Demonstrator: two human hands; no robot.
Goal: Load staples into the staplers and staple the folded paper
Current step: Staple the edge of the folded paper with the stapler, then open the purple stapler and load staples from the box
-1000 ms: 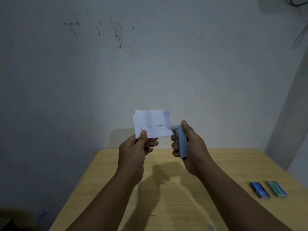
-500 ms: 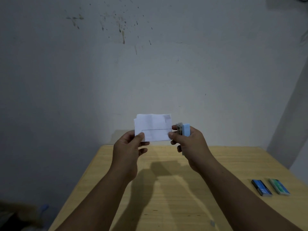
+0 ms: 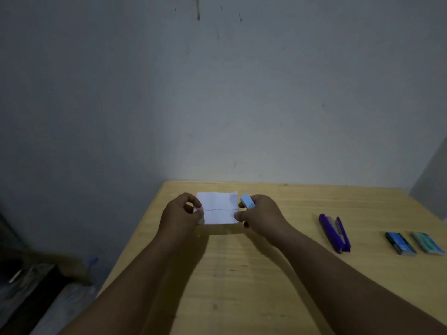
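Folded paper [image 3: 219, 208] sits over the wooden table [image 3: 266, 274] around 12 o'clock, light and floppy. Left hand [image 3: 180, 215] pinches one edge; right hand [image 3: 260, 215] pinches the other, also gripping the light-blue stapler [image 3: 247, 200].

1. The scene is dim overall, with a cool grey-blue cast on the wall [image 3: 217, 93].
2. The brightest area is a soft pool low on the wall, just above the table [image 3: 242, 274].
3. The corners fall off dark, most at the lower left.
4. The forearms cast soft shadows on the wood.
5. Detail is soft and grainy; the table edges bow with wide-angle distortion.
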